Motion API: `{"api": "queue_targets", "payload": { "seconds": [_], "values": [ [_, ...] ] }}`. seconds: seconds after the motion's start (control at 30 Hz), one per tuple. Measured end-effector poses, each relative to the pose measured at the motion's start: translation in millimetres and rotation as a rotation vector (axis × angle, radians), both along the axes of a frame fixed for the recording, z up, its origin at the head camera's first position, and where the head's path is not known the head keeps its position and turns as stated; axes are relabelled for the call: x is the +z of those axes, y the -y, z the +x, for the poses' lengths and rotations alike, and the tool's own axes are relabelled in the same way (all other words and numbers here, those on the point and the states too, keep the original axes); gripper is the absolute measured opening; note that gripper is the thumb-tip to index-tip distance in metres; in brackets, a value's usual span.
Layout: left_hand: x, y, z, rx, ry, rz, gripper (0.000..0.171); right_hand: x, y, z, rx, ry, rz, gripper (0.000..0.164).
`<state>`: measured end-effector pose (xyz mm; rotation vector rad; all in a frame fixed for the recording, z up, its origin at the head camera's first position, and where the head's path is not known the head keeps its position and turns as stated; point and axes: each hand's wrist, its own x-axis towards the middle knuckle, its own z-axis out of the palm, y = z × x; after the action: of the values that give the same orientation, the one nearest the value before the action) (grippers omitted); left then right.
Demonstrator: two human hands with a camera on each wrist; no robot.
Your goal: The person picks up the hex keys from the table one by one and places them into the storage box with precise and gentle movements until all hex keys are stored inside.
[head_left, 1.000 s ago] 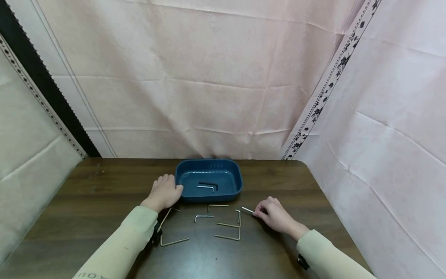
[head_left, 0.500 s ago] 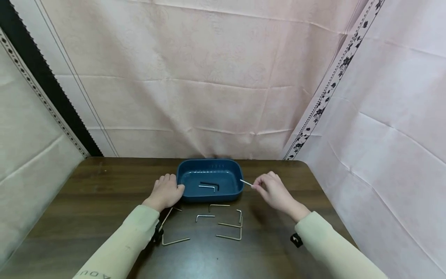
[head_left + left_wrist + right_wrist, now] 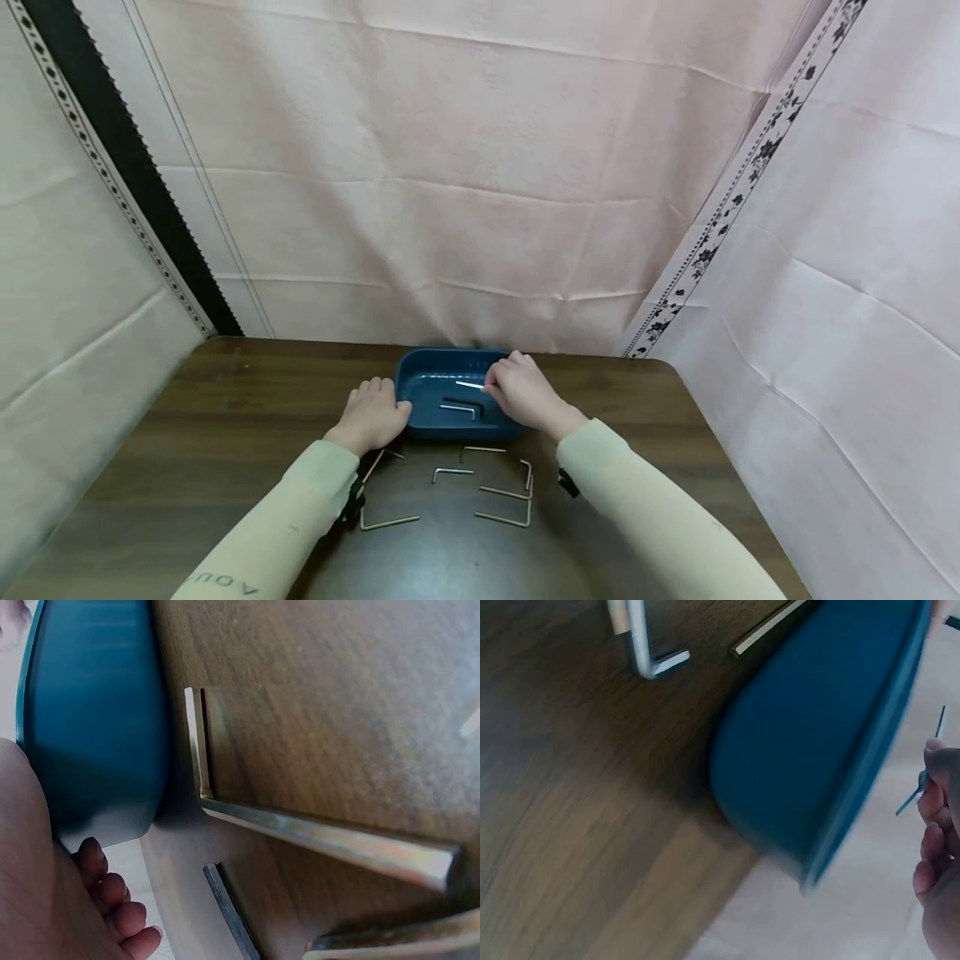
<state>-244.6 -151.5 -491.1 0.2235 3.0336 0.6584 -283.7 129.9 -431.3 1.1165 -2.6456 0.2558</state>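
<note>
My left hand (image 3: 373, 415) grips the left end of the blue tray (image 3: 457, 434), its thumb over the rim. In the left wrist view, its curled fingertips (image 3: 127, 919) show beside the tray wall. Above the tray's right half, my right hand (image 3: 531, 393) pinches a thin silver hex key (image 3: 468, 384) between thumb and fingers. The right wrist view shows both ends of this hex key (image 3: 910, 802) sticking out past the fingers. Inside the tray lie a silver hex key (image 3: 456, 407) and a dark hex key (image 3: 480, 411), close together.
Several L-shaped hex keys lie on the wooden table (image 3: 247, 467) before the tray, among them a small silver one (image 3: 454, 471) and a brass-coloured one (image 3: 501, 521). Another brass-coloured hex key (image 3: 393, 523) lies near the left forearm. A pale cloth (image 3: 450, 208) hangs behind the table.
My right hand has carried the pinched hex key up and leftward, from the table right of the tray to over its inside. My left hand keeps its hold on the tray.
</note>
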Motion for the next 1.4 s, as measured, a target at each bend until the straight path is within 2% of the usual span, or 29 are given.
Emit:
{"api": "queue_targets", "payload": {
  "seconds": [0.3,0.5,0.77,0.97,1.23,1.4],
  "values": [
    [-3.9,-8,-0.2,0.002,0.004,0.007,0.057,-28.0,21,-21.3,-0.134,0.247,0.069,0.015],
    [-4.4,-10,1.0,0.002,0.006,0.021,0.056,-41.1,24,-26.3,-0.218,0.347,0.104,0.022],
    [-4.3,-10,0.5,0.014,0.0,0.019,0.056,-49.0,22,-31.4,-0.259,0.399,0.12,0.023],
    [-2.0,-11,1.9,0.026,0.005,0.016,0.053,-46.1,23,-29.6,-0.264,0.434,0.071,0.019],
    [-2.9,-8,1.5,0.03,-0.005,0.034,0.05,-49.3,28,-31.3,-0.269,0.435,0.032,0.013],
    [-5.0,-2,1.3,0.034,-0.011,0.046,0.051,-46.2,30,-31.4,-0.229,0.449,-0.042,0.009]
  ]
}}
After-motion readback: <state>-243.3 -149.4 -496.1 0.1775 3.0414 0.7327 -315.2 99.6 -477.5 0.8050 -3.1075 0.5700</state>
